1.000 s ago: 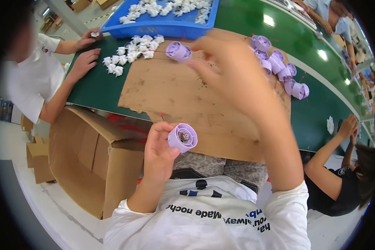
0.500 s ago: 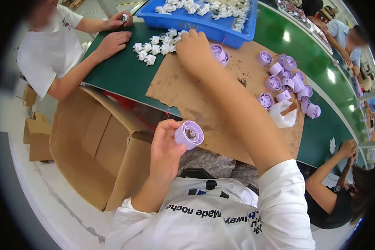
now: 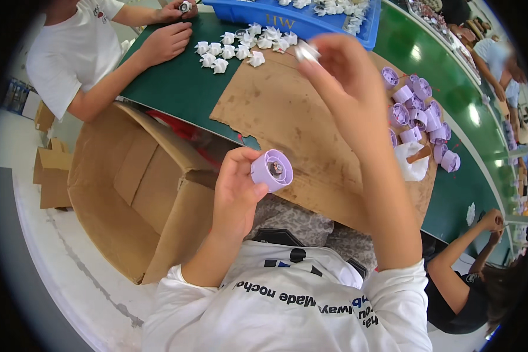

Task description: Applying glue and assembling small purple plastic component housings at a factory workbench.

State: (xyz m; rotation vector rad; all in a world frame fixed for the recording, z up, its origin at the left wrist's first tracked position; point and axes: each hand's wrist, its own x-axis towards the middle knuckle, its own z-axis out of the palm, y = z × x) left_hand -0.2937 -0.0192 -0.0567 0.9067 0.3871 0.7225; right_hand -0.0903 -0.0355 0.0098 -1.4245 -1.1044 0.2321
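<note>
Between the earlier frame and now, the right hand (image 3: pixel 358 82) has come away from the cluster of loose white pieces (image 3: pixel 243 51) and swung toward the upper middle of the frame, slightly blurred. It has a white finned piece (image 3: pixel 307 53) at its fingertips, the thumb and fingers nearly closed around it; the exact grip is hard to make out through the blur. Near the centre, the left hand (image 3: pixel 237 186) is partly curled, thumb and fingers around a purple ring-shaped housing (image 3: pixel 271 171), whose open face shows a dark metal part inside.

Below the right hand lies a stained cardboard sheet (image 3: pixel 287 117) on the green table (image 3: pixel 176 91). More purple housings (image 3: pixel 416 102) are bunched at the right of the frame, with a white bundle (image 3: pixel 409 169) just below them. At the top, a blue tray (image 3: pixel 249 16) holds further white pieces. A large open cardboard box (image 3: pixel 149 182) stands at the lower left. Upper left, a co-worker's hand (image 3: pixel 169 42) rests on the table.
</note>
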